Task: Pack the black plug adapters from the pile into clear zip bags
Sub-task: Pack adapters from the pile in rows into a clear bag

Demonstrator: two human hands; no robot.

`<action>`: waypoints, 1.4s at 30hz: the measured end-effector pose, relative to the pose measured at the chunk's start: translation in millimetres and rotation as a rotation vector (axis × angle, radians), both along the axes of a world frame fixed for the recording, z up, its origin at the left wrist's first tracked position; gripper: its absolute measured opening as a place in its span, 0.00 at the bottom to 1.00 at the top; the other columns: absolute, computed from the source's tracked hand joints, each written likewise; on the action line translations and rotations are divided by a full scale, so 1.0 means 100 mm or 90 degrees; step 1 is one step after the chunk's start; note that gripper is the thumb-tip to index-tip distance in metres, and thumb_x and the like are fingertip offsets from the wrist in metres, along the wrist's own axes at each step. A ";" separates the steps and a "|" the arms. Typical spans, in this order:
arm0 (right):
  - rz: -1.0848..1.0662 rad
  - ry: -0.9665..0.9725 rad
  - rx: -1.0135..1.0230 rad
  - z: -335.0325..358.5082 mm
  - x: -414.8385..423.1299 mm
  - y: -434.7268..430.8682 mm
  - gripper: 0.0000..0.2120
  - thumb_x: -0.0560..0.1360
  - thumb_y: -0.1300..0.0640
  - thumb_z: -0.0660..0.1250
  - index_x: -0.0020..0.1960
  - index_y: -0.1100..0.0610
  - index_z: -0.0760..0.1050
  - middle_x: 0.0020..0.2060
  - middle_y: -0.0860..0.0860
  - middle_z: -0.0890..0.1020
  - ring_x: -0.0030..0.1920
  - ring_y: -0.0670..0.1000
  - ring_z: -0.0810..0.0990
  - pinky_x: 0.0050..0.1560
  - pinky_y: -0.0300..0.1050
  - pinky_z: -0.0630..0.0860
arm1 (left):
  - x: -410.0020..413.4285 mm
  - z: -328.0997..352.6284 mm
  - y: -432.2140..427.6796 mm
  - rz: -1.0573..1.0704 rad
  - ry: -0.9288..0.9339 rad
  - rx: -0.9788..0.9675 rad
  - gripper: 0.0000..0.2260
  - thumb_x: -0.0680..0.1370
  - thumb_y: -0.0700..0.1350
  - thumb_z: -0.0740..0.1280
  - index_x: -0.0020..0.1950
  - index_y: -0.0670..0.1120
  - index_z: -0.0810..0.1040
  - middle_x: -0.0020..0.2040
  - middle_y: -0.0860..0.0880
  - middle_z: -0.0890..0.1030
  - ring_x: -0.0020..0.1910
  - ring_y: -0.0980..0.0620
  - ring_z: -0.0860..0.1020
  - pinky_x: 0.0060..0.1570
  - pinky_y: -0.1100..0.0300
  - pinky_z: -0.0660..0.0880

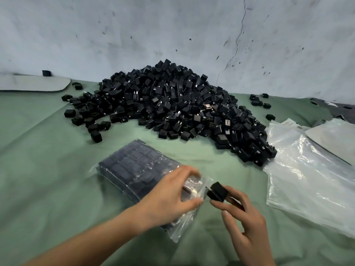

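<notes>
Black plug adapter (pixel 217 191): rigid, likely light, right hand (pixel 247 227) pinches its sides; left hand (pixel 167 200) alongside clamps the limp zip bag (pixel 132 166) at its mouth.

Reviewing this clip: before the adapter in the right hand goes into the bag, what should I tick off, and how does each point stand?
1. Adapter pinched in the right hand: ok.
2. Left hand grips the zip bag at its mouth: ok.
3. Mouth open wide enough: cannot tell, the plastic there is blurred.
4. Adapter close beside the mouth: ok.
5. Room left in the bag: cannot tell; rows of adapters fill most of it.
6. Empty bags lying to the right: ok.
</notes>
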State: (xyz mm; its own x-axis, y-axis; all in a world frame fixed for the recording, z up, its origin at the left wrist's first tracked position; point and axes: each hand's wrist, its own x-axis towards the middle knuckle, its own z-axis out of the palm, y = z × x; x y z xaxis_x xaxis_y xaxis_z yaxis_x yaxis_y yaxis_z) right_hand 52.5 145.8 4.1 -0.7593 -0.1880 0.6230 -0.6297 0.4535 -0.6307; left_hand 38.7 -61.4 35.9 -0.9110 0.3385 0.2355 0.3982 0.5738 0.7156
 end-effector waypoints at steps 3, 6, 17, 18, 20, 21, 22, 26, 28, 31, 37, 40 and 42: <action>-0.038 -0.070 0.006 -0.15 0.00 0.10 0.15 0.68 0.65 0.65 0.45 0.50 0.84 0.53 0.54 0.80 0.53 0.41 0.78 0.57 0.28 0.70 | 0.10 -0.15 0.12 0.031 0.119 -0.372 0.26 0.76 0.64 0.58 0.67 0.50 0.61 0.78 0.55 0.44 0.76 0.51 0.32 0.72 0.44 0.30; -0.018 -0.089 0.038 -0.27 0.03 0.08 0.14 0.67 0.65 0.66 0.44 0.50 0.85 0.52 0.54 0.80 0.53 0.41 0.78 0.58 0.30 0.71 | 0.09 -0.16 0.21 0.075 0.148 -0.434 0.21 0.79 0.52 0.56 0.69 0.45 0.66 0.79 0.50 0.45 0.75 0.50 0.30 0.63 0.45 0.18; 0.094 -0.139 0.119 -0.38 -0.25 -0.47 0.17 0.72 0.52 0.58 0.51 0.56 0.83 0.68 0.44 0.67 0.70 0.43 0.63 0.68 0.36 0.59 | 0.13 -0.07 0.26 0.109 0.113 -0.395 0.19 0.80 0.48 0.56 0.70 0.45 0.69 0.78 0.51 0.56 0.77 0.53 0.49 0.66 0.44 0.22; 0.088 -0.119 0.142 -0.39 -0.27 -0.53 0.19 0.72 0.53 0.58 0.57 0.56 0.80 0.68 0.45 0.67 0.71 0.43 0.62 0.68 0.40 0.58 | 0.15 -0.06 0.25 0.106 0.114 -0.389 0.19 0.80 0.49 0.55 0.70 0.46 0.68 0.77 0.51 0.57 0.77 0.53 0.50 0.67 0.45 0.23; 0.057 -0.062 0.237 -0.38 -0.32 -0.63 0.24 0.71 0.51 0.58 0.67 0.51 0.71 0.66 0.47 0.71 0.70 0.47 0.67 0.66 0.48 0.57 | 0.16 -0.06 0.24 0.090 0.136 -0.372 0.19 0.80 0.51 0.54 0.68 0.46 0.71 0.76 0.51 0.62 0.76 0.53 0.54 0.69 0.45 0.26; 0.045 -0.057 0.291 -0.38 -0.34 -0.67 0.26 0.71 0.48 0.57 0.69 0.46 0.67 0.67 0.47 0.72 0.69 0.50 0.69 0.66 0.50 0.57 | 0.17 -0.05 0.21 0.085 0.152 -0.359 0.20 0.80 0.53 0.53 0.66 0.47 0.73 0.76 0.51 0.64 0.76 0.54 0.56 0.70 0.46 0.28; 0.055 -0.089 0.321 -0.37 -0.34 -0.69 0.27 0.72 0.46 0.56 0.71 0.41 0.62 0.70 0.47 0.69 0.72 0.52 0.65 0.67 0.50 0.54 | 0.16 -0.03 0.16 0.091 0.156 -0.349 0.24 0.79 0.57 0.49 0.66 0.48 0.74 0.76 0.52 0.64 0.77 0.56 0.55 0.70 0.48 0.29; 0.101 -0.126 0.381 -0.48 -0.35 -0.53 0.18 0.76 0.35 0.45 0.63 0.18 0.48 0.75 0.38 0.47 0.76 0.47 0.35 0.72 0.47 0.30 | -0.17 0.00 -0.43 0.220 0.073 -0.366 0.31 0.78 0.65 0.40 0.78 0.54 0.53 0.78 0.57 0.49 0.74 0.63 0.40 0.72 0.53 0.29; 0.095 -0.123 0.406 -0.48 -0.35 -0.46 0.16 0.78 0.34 0.45 0.63 0.18 0.51 0.75 0.37 0.46 0.74 0.44 0.31 0.70 0.45 0.24 | -0.38 -0.03 -0.78 0.270 -0.016 -0.422 0.31 0.80 0.64 0.43 0.79 0.52 0.43 0.79 0.54 0.42 0.75 0.58 0.37 0.73 0.50 0.33; 0.125 -0.151 0.415 -0.40 -0.40 -0.50 0.15 0.79 0.38 0.47 0.60 0.18 0.54 0.72 0.32 0.43 0.72 0.39 0.29 0.68 0.41 0.23 | -0.53 -0.22 -1.02 0.269 -0.098 -0.461 0.33 0.80 0.65 0.44 0.79 0.50 0.38 0.79 0.51 0.37 0.75 0.55 0.33 0.73 0.48 0.34; 0.112 -0.166 0.445 -0.32 -0.49 -0.63 0.18 0.76 0.34 0.38 0.63 0.21 0.54 0.70 0.31 0.38 0.70 0.38 0.25 0.63 0.42 0.17 | -0.57 -0.45 -1.05 0.268 -0.091 -0.491 0.34 0.77 0.68 0.40 0.78 0.53 0.38 0.78 0.53 0.37 0.76 0.56 0.35 0.72 0.50 0.32; 0.088 -0.164 0.495 -0.30 -0.52 -0.74 0.21 0.75 0.35 0.35 0.67 0.26 0.49 0.70 0.34 0.36 0.71 0.44 0.25 0.62 0.47 0.15 | -0.57 -0.45 -1.05 0.266 -0.095 -0.497 0.34 0.77 0.68 0.40 0.78 0.53 0.37 0.78 0.53 0.37 0.76 0.56 0.36 0.73 0.48 0.33; 0.085 -0.151 0.522 -0.28 -0.53 -0.83 0.21 0.75 0.33 0.32 0.66 0.23 0.47 0.73 0.37 0.40 0.74 0.49 0.30 0.63 0.52 0.16 | -0.57 -0.45 -1.04 0.266 -0.092 -0.499 0.34 0.77 0.68 0.40 0.78 0.52 0.37 0.78 0.53 0.37 0.76 0.56 0.36 0.74 0.48 0.34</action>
State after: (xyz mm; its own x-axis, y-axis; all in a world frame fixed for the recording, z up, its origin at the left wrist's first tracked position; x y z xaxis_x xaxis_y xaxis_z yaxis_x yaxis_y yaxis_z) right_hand 0.0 63.1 -24.3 -0.7915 -0.6059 0.0798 -0.6034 0.7543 -0.2586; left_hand -18.3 -165.3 -9.3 -0.9987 -0.0120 -0.0503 -0.0162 0.9963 0.0845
